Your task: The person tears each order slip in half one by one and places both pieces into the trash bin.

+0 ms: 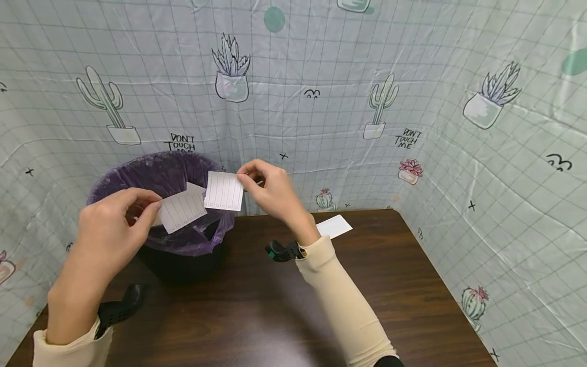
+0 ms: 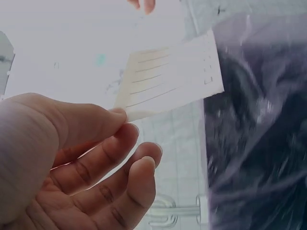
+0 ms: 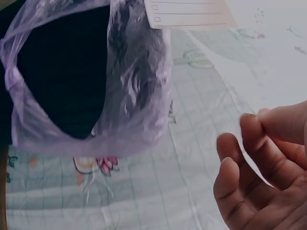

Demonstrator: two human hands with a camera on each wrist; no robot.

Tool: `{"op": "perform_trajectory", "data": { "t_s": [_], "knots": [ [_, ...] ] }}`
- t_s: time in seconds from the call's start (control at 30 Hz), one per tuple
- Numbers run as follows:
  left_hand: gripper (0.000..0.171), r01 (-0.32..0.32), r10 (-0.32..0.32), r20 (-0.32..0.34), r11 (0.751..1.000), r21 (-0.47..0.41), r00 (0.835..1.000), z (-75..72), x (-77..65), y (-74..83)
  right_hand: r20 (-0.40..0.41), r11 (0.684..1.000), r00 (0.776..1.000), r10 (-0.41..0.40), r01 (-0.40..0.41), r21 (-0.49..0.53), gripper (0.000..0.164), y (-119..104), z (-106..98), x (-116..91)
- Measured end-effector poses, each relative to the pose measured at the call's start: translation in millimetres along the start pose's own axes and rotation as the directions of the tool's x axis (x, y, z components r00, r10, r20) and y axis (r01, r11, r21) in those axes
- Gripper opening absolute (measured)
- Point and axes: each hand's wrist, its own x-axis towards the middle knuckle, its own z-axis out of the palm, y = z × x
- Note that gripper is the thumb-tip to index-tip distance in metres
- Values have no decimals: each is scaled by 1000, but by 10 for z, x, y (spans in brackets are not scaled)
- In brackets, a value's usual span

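Observation:
My left hand pinches a lined white paper slip between thumb and index finger. Along one edge of this slip runs a row of small checkboxes; its lines also show in the left wrist view. Opposite, a second lined slip has its right edge pinched by my right hand. Both pieces hang over a black bin lined with a purple plastic bag, their near edges almost meeting in the head view. Behind them pokes a white paper corner; what it belongs to is hidden.
Another white slip lies at the back of the dark wooden table, partly behind my right wrist. A sheet printed with cacti and grid lines hangs around the table. Black straps with camera mounts sit on both wrists.

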Motion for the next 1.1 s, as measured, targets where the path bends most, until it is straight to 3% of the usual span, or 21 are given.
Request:
{"op": "perform_trajectory", "data": {
  "t_s": [0.33, 0.6, 1.1],
  "knots": [
    [10, 85, -83, -78, 996, 27, 994, -153, 72, -231, -5, 1000, 1000, -1, 1, 23, 13, -136, 189, 225],
    [15, 181, -177, -64, 982, 54, 982, -126, 65, -354, -2, 999, 999, 33, -33, -5, 14, -158, 354, 308],
    [15, 189, -191, 24, 980, 66, 981, -73, 52, -413, 75, 999, 997, 5, -3, -33, 15, -193, 506, 339]
  ]
}}
